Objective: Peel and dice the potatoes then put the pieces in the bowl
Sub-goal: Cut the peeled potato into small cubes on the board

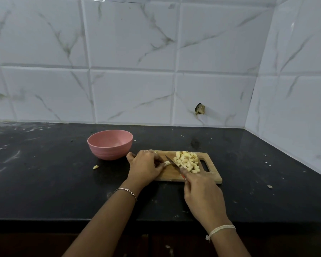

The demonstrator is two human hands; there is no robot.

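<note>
**Q:** Left to centre?
**A:** On black counter (pixel 44 173), pink bowl (pixel 109 153) at ten o'clock from cutting board (pixel 214 176); stray potato bit (pixel 95 166) at seven o'clock of bowl. On board, left hand (pixel 145 167) curled, pinching potato strip (pixel 167 163).
**Q:** Right side?
**A:** Gripped in right hand (pixel 202 193), knife (pixel 171 161), blade just beside strip; diced potato (pixel 188 161) heaped at two o'clock on board.

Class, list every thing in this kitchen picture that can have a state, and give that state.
pink bowl, upright, no pieces visible inside.
cutting board, flat on the counter.
diced potato, piled on the board.
potato strip, held down by left hand.
knife, gripped by right hand, blade at the strip.
stray piece, on the counter, off the board.
</note>
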